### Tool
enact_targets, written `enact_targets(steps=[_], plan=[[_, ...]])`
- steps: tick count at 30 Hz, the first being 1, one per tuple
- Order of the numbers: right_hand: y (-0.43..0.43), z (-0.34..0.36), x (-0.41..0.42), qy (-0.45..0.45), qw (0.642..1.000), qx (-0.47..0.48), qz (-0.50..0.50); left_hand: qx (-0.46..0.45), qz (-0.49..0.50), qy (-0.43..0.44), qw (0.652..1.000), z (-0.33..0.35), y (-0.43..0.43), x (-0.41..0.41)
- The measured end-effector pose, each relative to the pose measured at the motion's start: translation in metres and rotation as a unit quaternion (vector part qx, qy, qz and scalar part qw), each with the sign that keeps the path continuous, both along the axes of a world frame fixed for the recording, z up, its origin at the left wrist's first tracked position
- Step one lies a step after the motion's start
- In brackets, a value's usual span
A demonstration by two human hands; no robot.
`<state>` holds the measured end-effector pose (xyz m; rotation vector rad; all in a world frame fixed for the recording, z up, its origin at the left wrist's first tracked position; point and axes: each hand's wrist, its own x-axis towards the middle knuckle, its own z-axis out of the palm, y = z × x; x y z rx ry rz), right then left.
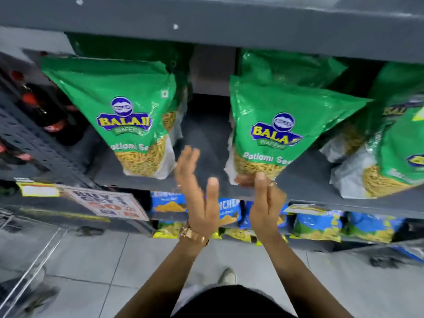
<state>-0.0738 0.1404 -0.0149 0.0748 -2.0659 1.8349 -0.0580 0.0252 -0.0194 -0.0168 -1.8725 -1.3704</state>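
Left hand: grip being held apart at the shelf front edge.
Right hand: grip being clamped on green packet bottom.

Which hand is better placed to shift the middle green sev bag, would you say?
The right hand: it touches the bottom edge of the middle bag, while the left hand is open in the gap beside it, touching nothing.

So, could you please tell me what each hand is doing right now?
Left hand: open, holding nothing.
Right hand: touching the bottom of the middle green packet; grip cannot be told.
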Motion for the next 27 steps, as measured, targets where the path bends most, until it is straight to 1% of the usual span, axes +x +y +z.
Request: enact_targets(steps=[1,3,5,7,9,10,12,14,16,20,22,24,27], plan=[[0.015,0.001,-0.003,-0.004,0.999,-0.022,-0.027,0.002,-0.052,-0.01,0.999,0.001,0.01,-0.009],[0.043,0.004,-0.014,-0.035,0.992,-0.1,-0.07,0.05,-0.088,-0.055,0.993,0.002,0.022,-0.033],[0.064,0.002,-0.033,-0.041,0.979,-0.16,-0.119,0.16,-0.073,-0.123,0.977,0.003,0.025,-0.065],[0.077,0.001,-0.062,-0.066,0.962,-0.224,-0.142,0.277,-0.094,-0.177,0.94,0.003,0.021,-0.098],[0.081,0.0,-0.095,-0.123,0.945,-0.284,-0.109,0.344,-0.168,-0.215,0.898,0.0,0.019,-0.119],[0.079,0.0,-0.108,-0.144,0.935,-0.318,-0.063,0.366,-0.209,-0.231,0.877,-0.001,0.02,-0.124],[0.073,-0.001,-0.129,-0.19,0.913,-0.359,0.022,0.395,-0.267,-0.237,0.846,-0.003,0.025,-0.13],[0.066,-0.006,-0.135,-0.24,0.901,-0.353,0.077,0.43,-0.292,-0.244,0.819,-0.005,0.027,-0.132],[0.063,-0.011,-0.136,-0.276,0.888,-0.343,0.135,0.45,-0.296,-0.251,0.804,-0.005,0.026,-0.133],[0.068,-0.01,-0.142,-0.295,0.899,-0.279,0.166,0.45,-0.307,-0.257,0.798,-0.014,0.025,-0.132],[0.07,-0.013,-0.143,-0.289,0.904,-0.265,0.17,0.445,-0.292,-0.266,0.804,-0.019,0.025,-0.131],[0.071,-0.016,-0.14,-0.278,0.907,-0.272,0.163,0.454,-0.28,-0.266,0.803,-0.021,0.026,-0.133],[0.071,-0.019,-0.136,-0.285,0.898,-0.305,0.141,0.46,-0.267,-0.276,0.8,-0.022,0.028,-0.135]])
